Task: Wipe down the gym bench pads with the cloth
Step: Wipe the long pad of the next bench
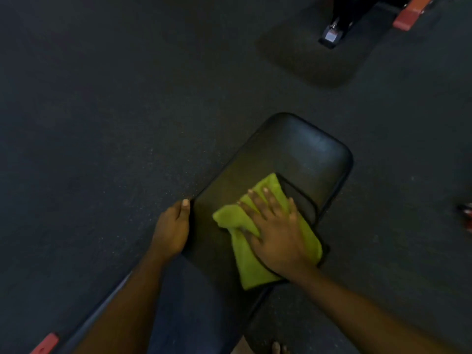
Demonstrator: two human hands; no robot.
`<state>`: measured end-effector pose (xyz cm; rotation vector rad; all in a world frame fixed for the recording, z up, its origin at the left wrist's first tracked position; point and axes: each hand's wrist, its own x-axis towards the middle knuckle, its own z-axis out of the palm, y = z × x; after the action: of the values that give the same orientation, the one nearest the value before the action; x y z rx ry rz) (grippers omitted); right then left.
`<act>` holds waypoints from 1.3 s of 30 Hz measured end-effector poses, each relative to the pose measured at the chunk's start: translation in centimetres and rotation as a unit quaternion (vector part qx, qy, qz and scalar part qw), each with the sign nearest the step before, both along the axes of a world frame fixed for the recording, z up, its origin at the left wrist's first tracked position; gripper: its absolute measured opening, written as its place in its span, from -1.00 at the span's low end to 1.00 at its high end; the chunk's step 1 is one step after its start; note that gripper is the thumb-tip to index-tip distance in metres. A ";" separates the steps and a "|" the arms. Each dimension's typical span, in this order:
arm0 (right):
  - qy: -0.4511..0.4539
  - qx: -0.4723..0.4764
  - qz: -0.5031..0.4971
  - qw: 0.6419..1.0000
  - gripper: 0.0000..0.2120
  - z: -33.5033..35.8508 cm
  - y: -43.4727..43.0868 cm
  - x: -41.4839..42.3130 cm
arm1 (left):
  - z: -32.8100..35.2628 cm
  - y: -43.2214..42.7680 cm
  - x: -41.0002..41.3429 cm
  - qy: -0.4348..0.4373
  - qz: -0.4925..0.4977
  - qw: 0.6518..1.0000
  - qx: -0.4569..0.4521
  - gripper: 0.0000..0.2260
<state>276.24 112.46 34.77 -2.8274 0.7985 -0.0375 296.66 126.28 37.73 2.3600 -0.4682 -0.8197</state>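
On bench pad (301, 154), right hand (277, 233) flat on cloth (245, 259), left hand (172, 229) grips pad edge

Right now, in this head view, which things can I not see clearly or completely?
- Black and orange gym machine: cut off by the top edge, head view.
- Small red object: blurred, cut by the right edge; unidentifiable.
- Black padded bench pad: its support hidden beneath it; middle covered by yellow-green cloth.
- Left grip: fingers hidden behind the pad's edge.
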 end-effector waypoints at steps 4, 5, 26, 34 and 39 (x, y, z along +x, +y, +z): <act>0.013 -0.006 -0.162 0.987 -0.45 -0.7 -5.3 -2.0 | 0.2 1.2 -1.3 -0.016 0.006 1.000 -0.002 -0.56; 0.016 0.012 -0.219 0.976 -0.44 -0.4 -6.9 -0.3 | 0.1 1.5 -1.5 -0.029 0.006 1.000 -0.005 -0.56; 0.032 0.029 -0.181 0.983 -0.44 -0.1 -1.4 10.7 | 2.0 8.3 -1.8 -0.010 0.022 0.998 0.057 -0.52; 0.034 -0.008 0.111 0.993 -0.44 -0.1 8.4 -0.7 | 2.4 9.4 -2.1 0.010 0.031 0.995 0.094 -0.48; 0.040 -0.001 -0.115 0.993 -0.48 -0.1 0.7 0.4 | 2.2 10.1 -2.4 0.025 0.007 0.997 0.077 -0.49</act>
<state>276.63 113.12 34.68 -2.7396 1.1388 0.0409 294.28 136.35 39.95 2.4736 -0.3790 -0.9360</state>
